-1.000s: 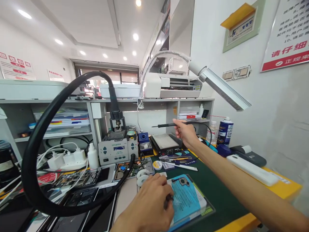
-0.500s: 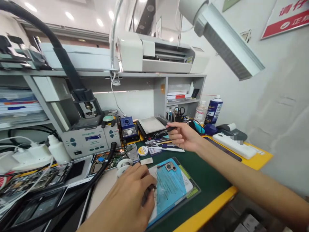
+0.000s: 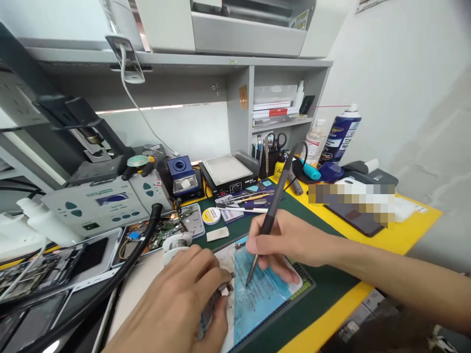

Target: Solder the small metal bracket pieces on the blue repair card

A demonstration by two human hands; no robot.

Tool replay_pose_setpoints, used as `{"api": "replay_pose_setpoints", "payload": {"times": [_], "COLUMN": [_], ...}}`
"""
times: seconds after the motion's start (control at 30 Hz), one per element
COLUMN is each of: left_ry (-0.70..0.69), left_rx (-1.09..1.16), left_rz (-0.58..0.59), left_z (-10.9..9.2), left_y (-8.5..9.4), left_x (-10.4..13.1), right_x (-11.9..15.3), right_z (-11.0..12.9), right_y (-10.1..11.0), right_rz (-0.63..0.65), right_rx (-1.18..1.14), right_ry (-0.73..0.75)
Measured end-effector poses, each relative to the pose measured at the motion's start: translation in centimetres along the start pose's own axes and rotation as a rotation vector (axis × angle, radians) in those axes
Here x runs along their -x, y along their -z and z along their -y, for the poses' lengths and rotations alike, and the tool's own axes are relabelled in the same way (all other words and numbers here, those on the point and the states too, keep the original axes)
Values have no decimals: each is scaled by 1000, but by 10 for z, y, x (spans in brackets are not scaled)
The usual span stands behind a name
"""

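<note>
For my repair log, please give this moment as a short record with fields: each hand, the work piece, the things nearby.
right hand: holds a soldering iron like a pen, tip down over the blue sheet
left hand: presses a small part at the sheet's left edge
surface: green mat
nearby: solder reel, circuit board, spray can

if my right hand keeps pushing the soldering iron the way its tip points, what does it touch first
Most likely the blue sheet on the mat. The right hand aims the soldering iron down-left, with the tip just above or already on it; depth is unclear.
</note>
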State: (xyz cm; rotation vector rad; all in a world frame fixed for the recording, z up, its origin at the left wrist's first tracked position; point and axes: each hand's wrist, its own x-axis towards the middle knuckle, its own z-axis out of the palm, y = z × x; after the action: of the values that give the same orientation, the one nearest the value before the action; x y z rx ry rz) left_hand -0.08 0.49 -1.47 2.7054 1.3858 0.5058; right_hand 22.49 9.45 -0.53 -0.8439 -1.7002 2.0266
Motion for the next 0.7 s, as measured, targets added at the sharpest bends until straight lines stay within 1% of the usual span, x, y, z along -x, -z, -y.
{"api": "replay_pose_setpoints", "payload": {"times": [0.1,0.23,0.33,0.5,0.7], "left_ry": [-11,-3,-25,-18,-1], "left_rx": [-9,-54,-76,-71,-82], "left_rz": [-34,-45,-55,-127,-131], "left_z": [3,7,8,5,6], "left_y": [-4,-8,-8,-9,-11], "left_x": [2,6,6,5,4], "right_x": [6,10,10,9,7], "right_z": [1,1,-3,-9,-11], "right_y": [-12,-18,-19,-24,-34], "right_rz": [-83,-165,-189,-238,-244], "right_rx": [103,95,99,109,46], "right_ry": [-22,-18,-20,-15,51]}}
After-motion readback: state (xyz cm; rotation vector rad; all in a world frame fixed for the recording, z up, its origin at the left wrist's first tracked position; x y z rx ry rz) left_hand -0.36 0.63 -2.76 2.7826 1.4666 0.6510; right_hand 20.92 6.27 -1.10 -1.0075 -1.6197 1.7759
